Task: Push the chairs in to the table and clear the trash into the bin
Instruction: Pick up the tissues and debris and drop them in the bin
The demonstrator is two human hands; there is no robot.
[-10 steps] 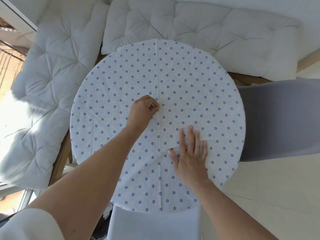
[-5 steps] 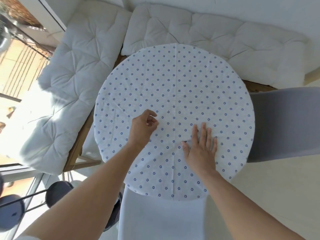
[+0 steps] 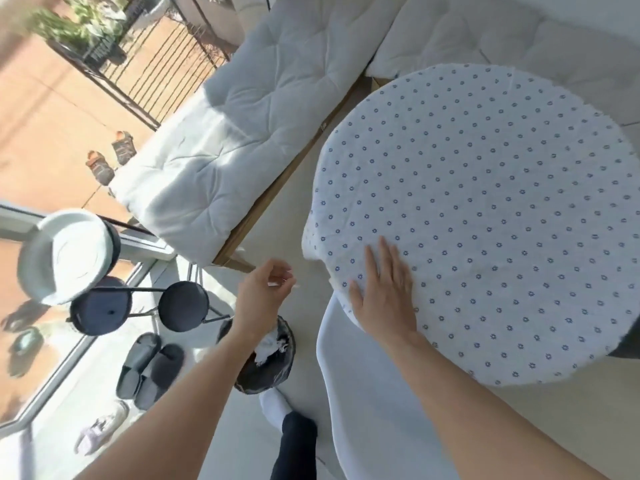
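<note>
Pinched left hand (image 3: 265, 292) above half-hidden bin (image 3: 265, 362), contents unclear, right hand (image 3: 384, 292) flat on table (image 3: 502, 202)

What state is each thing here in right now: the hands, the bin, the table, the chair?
Left hand: off the table, above the floor, fingers pinched together; too blurred to tell if anything is held.
Right hand: open, flat on the tablecloth.
Bin: on the floor, black liner, white crumpled trash inside.
Tablecloth: spread over the round table, nothing lying on it.
White chair: seat tucked partly under the table.
</note>
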